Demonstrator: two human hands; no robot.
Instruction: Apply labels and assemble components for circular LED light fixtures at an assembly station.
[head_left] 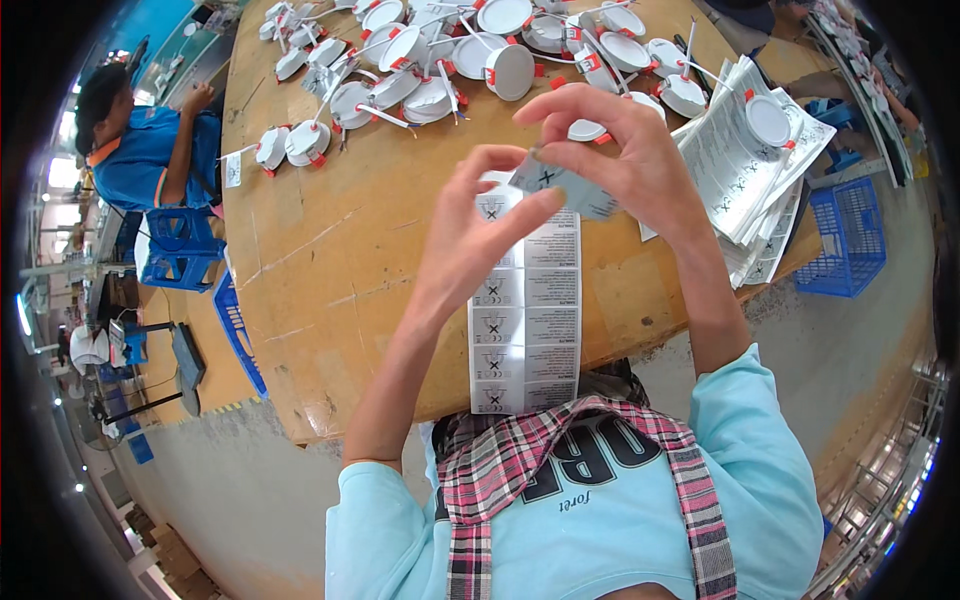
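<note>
Over the table, a small silver-grey printed label point(592, 197) is stretched between my two hands. My left hand point(478, 215) pinches one end of it between thumb and forefinger. Thumb and bent fingers of my right hand point(630, 150) are closed on its upper edge. Beneath them lies a long strip of printed labels point(525, 335), running toward me over the table's near edge. Part of the strip's far end is covered by my hands. Just beyond my right hand, a round white downlight point(510, 72) with red clips lies among many like it.
The wooden table point(330, 235) carries a heap of white downlights point(400, 50) with cables at the far side. To the right is a stack of printed sheets point(725, 170) with one downlight on top. A blue crate point(845, 235) stands right; a person point(150, 150) sits left.
</note>
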